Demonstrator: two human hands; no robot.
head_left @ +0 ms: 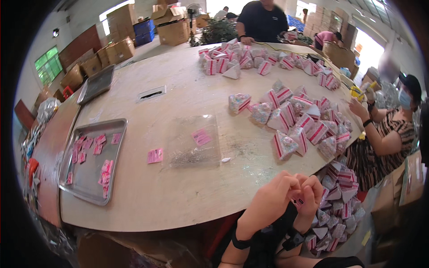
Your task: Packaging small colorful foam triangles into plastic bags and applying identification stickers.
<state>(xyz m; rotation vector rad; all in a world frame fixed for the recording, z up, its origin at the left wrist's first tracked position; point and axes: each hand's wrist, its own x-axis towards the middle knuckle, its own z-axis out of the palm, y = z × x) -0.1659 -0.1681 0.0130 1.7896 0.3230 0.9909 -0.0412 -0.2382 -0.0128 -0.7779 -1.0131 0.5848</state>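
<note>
My left hand (pixel 275 193) and my right hand (pixel 312 192) meet at the near edge of the table, fingers pinched together. Between them a small pink card (pixel 298 202) with dark marks shows partly; the fingers hide the rest. On the table ahead lies a clear plastic bag (pixel 187 138) with a pink card (pixel 202 136) in or on it. A second pink card (pixel 155 156) rests just left of the bag. Beyond my hands is a pile of wedge-shaped clear packs (pixel 308 120) with pink-and-white striped edges.
A metal tray (pixel 117 165) at the left holds several pink cards; a dark tray (pixel 96 84) lies behind it. More wedge packs (pixel 237 58) cover the far side, and others (pixel 335 205) are heaped below the right edge. Co-workers stand at the right (pixel 389 129) and far side (pixel 262 22).
</note>
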